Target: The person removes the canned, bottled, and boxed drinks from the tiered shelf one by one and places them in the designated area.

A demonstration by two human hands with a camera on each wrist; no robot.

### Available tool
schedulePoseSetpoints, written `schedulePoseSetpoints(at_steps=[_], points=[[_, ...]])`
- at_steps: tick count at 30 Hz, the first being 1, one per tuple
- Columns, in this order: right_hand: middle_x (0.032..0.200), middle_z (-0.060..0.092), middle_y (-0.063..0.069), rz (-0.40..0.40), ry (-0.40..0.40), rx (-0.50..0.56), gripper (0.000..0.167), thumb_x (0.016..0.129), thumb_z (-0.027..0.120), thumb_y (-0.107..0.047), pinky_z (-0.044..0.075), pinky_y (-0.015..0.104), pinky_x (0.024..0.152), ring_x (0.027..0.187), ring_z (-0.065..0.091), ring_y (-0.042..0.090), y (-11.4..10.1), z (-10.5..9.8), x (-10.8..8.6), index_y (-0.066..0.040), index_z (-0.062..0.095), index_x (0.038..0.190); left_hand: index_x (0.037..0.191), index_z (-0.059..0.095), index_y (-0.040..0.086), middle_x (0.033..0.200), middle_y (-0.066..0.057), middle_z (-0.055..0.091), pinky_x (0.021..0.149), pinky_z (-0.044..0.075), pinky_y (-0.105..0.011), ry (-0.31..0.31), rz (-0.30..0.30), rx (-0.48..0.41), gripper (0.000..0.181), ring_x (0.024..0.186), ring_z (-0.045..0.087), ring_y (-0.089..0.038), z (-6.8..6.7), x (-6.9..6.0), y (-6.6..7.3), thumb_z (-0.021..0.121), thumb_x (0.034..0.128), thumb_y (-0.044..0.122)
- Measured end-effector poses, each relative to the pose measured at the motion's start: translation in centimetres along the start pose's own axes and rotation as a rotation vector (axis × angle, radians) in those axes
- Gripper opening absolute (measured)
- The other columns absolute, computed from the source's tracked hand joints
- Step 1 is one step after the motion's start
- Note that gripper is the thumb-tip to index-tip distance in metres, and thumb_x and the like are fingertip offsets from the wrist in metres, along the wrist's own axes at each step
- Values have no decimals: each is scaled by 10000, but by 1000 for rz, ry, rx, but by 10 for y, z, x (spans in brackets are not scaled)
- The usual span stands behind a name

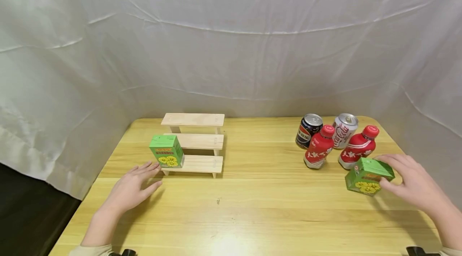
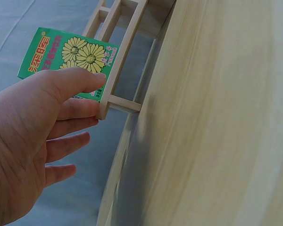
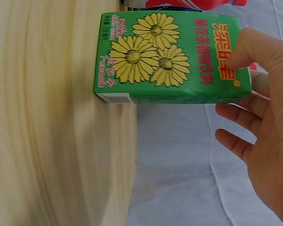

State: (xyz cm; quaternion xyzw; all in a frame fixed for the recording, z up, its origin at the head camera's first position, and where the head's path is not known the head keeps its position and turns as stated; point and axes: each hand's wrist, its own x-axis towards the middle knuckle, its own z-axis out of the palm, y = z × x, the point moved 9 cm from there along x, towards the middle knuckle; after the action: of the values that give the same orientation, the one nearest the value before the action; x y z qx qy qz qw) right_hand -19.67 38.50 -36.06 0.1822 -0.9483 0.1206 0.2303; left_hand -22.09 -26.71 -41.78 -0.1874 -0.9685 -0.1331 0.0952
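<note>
A green drink carton (image 1: pixel 167 152) with yellow flowers stands upright at the left end of the lowest step of a small wooden three-tier stand (image 1: pixel 202 164). Beside that carton is my left hand (image 1: pixel 131 188), its fingers extended and apart; whether they touch the carton is unclear. In the left wrist view the thumb (image 2: pixel 85 81) overlaps the carton's printed front. At the right, my right hand (image 1: pixel 411 180) pinches a second green drink carton (image 3: pixel 151 56) near its top, between thumb and fingers. This carton is slightly tilted, and I cannot tell whether its base touches the table.
Two red-capped bottles (image 1: pixel 319 148) (image 1: pixel 358 148) stand just behind the right carton. Behind them are a dark can (image 1: pixel 309 131) and a silver-white Coca-Cola can (image 1: pixel 345 131). Pale cloth (image 1: pixel 252 59) surrounds the wooden table (image 1: pixel 260 208) at the back and sides.
</note>
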Motion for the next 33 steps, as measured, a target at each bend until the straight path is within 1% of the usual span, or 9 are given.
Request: schedulePoseSetpoints(at_steps=[1, 4, 8, 13, 17, 20, 26, 29, 33], points=[[1039, 639, 150, -5, 9, -3, 535, 573, 783, -90, 335, 382, 762, 954, 422, 136, -1, 0, 0, -59, 635, 1087, 1274, 633, 38, 1375, -140, 585, 1109, 357, -606, -3, -1, -1, 485, 1304, 518, -387, 0, 0, 0, 682, 897, 340], [1033, 630, 128, -17, 24, -15, 518, 578, 774, -107, 324, 368, 721, 935, 421, 137, -2, 1, 0, -79, 630, 1074, 1274, 633, 40, 1379, -137, 581, 1113, 354, -604, -5, -2, -3, 485, 1309, 515, -385, 1, 1, 0, 679, 899, 345], [1041, 623, 127, -9, 25, -29, 477, 604, 749, -113, 318, 389, 693, 906, 435, 251, -2, 2, 0, -91, 619, 1063, 1272, 634, 41, 1381, -137, 579, 1114, 353, -606, -5, -1, 0, 485, 1307, 517, -384, 2, 1, 0, 683, 895, 342], [1045, 627, 129, 21, 17, -51, 456, 612, 729, -125, 315, 394, 661, 874, 447, 263, 1, 2, 1, -99, 614, 1053, 1275, 633, 41, 1381, -135, 581, 1111, 355, -608, -4, -9, -8, 489, 1308, 517, -382, 3, 1, -1, 687, 893, 343], [1061, 623, 137, 28, 6, -61, 471, 612, 722, -135, 328, 411, 657, 874, 463, 272, 1, 3, 1, -95, 608, 1068, 1272, 634, 38, 1371, -137, 590, 1107, 360, -608, 7, -5, -12, 492, 1303, 523, -380, 1, 1, 0, 692, 890, 342], [1091, 609, 142, 24, -11, -73, 530, 603, 723, -148, 350, 446, 644, 906, 478, 279, -1, 4, 1, -107, 602, 1117, 1272, 634, 35, 1365, -141, 593, 1103, 363, -613, 11, -2, -12, 494, 1300, 525, -383, 0, 0, 0, 692, 890, 343], [1158, 573, 143, 11, -41, -108, 644, 595, 730, -201, 371, 498, 620, 971, 489, 304, -11, 4, 3, -146, 574, 1217, 1275, 632, 35, 1368, -139, 591, 1106, 360, -609, 6, -7, -12, 498, 1302, 523, -381, 0, 1, -1, 687, 893, 351], [1173, 571, 139, -9, -29, -113, 669, 592, 728, -223, 381, 532, 643, 986, 501, 321, -20, 1, 6, -153, 573, 1238, 1275, 632, 34, 1373, -140, 587, 1108, 357, -610, 0, -10, -16, 498, 1305, 520, -381, 1, 1, -1, 683, 896, 354], [1198, 573, 132, -56, 4, -106, 677, 594, 732, -240, 371, 526, 681, 1010, 512, 335, -37, -6, 13, -148, 587, 1249, 1275, 631, 30, 1374, -143, 586, 1107, 356, -613, -3, -10, -20, 498, 1306, 518, -384, 1, 1, 0, 682, 897, 352]])
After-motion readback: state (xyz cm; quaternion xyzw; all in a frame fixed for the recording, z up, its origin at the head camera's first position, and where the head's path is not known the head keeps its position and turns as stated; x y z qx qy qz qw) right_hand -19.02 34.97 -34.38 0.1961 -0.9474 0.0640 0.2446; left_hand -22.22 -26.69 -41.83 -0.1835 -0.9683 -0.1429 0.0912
